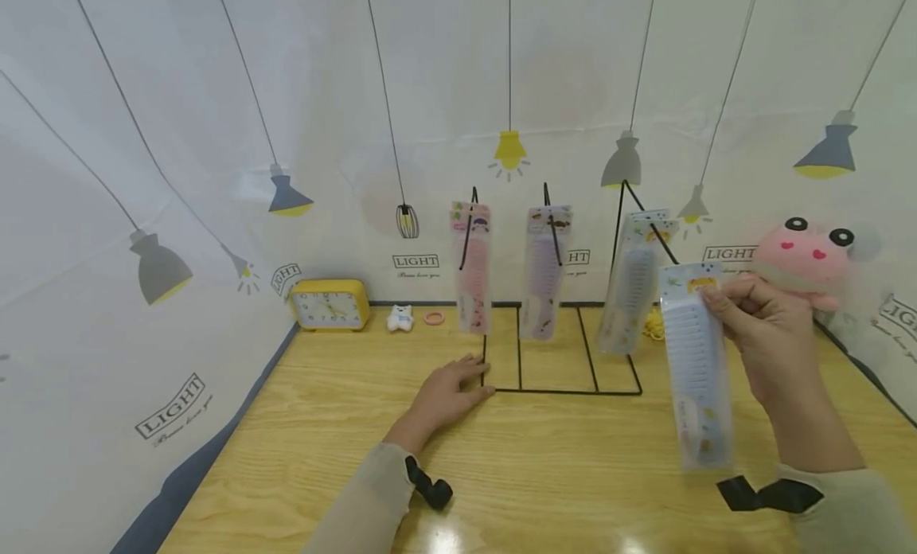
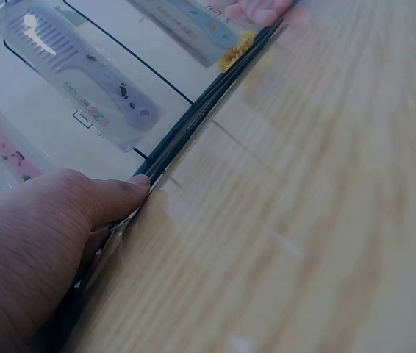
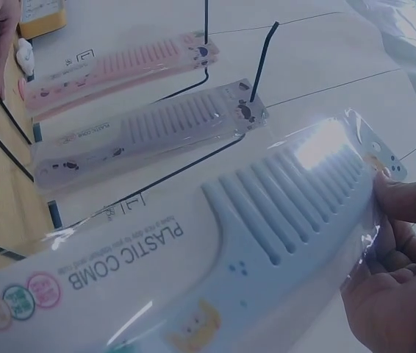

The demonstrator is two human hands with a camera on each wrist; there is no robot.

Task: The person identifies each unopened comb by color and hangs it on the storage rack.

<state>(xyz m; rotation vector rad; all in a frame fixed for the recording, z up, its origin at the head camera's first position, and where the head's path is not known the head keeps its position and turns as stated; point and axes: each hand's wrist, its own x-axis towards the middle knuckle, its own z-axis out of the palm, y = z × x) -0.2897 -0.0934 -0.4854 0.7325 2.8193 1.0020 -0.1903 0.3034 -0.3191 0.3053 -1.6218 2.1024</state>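
The right hand (image 1: 770,323) pinches the top of a packaged blue comb (image 1: 696,371), held in the air at about 3 o'clock from the wire rack (image 1: 566,391). The left hand (image 1: 447,391) lies flat, fingers straight, on the rack's base. Hanging looks under way; the next move calls for lining the packet's hole up with a hook.

Bright even light, glare spots on the table (image 1: 544,490), wide-angle bending at edges, wrist views soft
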